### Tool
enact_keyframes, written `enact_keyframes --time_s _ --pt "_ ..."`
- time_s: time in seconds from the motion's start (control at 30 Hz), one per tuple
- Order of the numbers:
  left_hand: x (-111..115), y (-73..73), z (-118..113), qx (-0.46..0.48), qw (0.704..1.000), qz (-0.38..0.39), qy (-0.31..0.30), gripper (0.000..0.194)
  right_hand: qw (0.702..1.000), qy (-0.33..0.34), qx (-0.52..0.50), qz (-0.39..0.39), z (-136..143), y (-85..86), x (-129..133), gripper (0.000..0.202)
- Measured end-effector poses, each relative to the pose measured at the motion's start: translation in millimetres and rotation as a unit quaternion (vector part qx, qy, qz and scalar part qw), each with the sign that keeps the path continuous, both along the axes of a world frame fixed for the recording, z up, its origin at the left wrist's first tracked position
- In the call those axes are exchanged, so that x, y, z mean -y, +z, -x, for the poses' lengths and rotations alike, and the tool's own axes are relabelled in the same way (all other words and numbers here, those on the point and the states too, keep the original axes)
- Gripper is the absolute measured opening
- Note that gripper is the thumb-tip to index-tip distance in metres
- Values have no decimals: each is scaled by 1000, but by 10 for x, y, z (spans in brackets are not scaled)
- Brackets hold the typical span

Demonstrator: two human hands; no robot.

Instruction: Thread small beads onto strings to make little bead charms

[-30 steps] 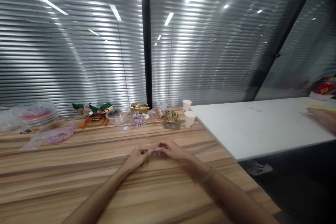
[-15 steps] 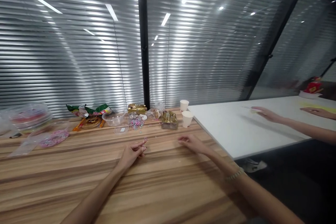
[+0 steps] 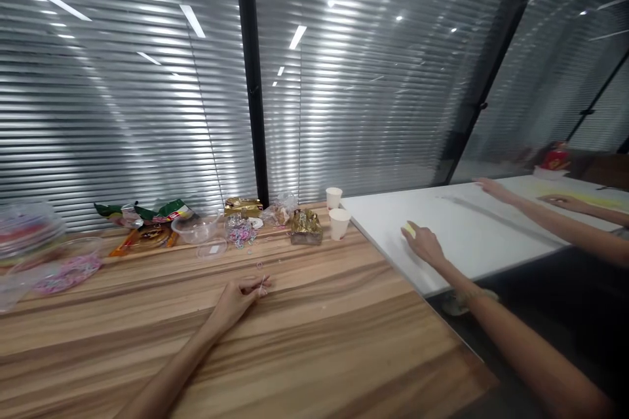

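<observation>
My left hand rests over the wooden table, thumb and fingers pinched on a thin white strand. A tiny pink ring shows just beyond its fingertips; I cannot tell whether the strand joins it. Far to the right, over the near edge of the white table, my right hand is closed on a small yellow piece, mostly covered by the fingers. Several small pink and purple rings lie in a clear container behind my left hand.
Along the back stand paper cups, a gold foil-lined box, a clear bowl and green snack bags. Stacked plastic lids and a pink beaded loop lie left. A co-worker's hand reaches over the white table.
My right hand has moved right, from the wooden table to the white one, and now holds a small yellow piece. The co-worker's hand has drawn farther back. My view has turned slightly right.
</observation>
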State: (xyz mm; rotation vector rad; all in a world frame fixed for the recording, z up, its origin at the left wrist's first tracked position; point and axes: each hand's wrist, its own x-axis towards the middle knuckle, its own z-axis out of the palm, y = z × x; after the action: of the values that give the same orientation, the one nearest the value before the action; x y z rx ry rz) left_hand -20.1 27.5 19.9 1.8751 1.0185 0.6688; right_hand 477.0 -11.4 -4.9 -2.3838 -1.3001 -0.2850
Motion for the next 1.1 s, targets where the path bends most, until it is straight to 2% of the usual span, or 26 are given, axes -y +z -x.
enact_keyframes --time_s 0.07,0.1,0.17,0.23,0.33,0.47,0.53,0.63,0.7,0.77,0.9,0.97,1.0,1.03,1.1 --pt "13 15 -1 -4 1000 -8 1 36 994 -92 -9 58 -106 -38 -182 49" --pt "23 19 -1 -3 1000 -13 1 36 991 -110 -14 73 -121 -53 -255 48" --pt "41 10 -2 4 1000 -22 1 34 990 -104 -18 92 -101 -83 -357 41" --pt "52 -17 -2 16 999 -26 8 30 992 -73 -10 103 -50 -118 -406 30" --pt "55 -62 0 27 999 -23 32 26 994 -6 11 112 27 -166 -407 26" --pt "57 -84 2 40 998 -26 47 26 989 86 31 114 177 -185 -254 19" --pt "53 -93 0 43 997 -27 51 27 986 147 10 75 350 -159 -104 15" --pt "29 -136 -9 49 997 -7 65 31 969 217 -118 24 832 -53 148 16" --pt "3 -179 -15 64 996 24 65 34 922 304 -239 12 1296 61 268 21" --pt "-22 -214 -11 94 992 46 66 35 857 368 -361 16 1819 185 303 21" --pt "-56 -230 39 183 976 75 88 39 708 375 -598 12 2758 320 120 13" --pt "-68 -230 74 235 964 88 87 41 619 375 -691 10 3073 287 -20 13" --pt "-74 -234 89 260 957 91 86 42 585 377 -718 12 3183 248 -82 13" --pt "-81 -240 101 283 951 94 86 45 565 376 -734 15 3263 199 -133 12" --pt "-93 -255 113 314 939 101 91 50 556 375 -741 24 3343 94 -199 10"
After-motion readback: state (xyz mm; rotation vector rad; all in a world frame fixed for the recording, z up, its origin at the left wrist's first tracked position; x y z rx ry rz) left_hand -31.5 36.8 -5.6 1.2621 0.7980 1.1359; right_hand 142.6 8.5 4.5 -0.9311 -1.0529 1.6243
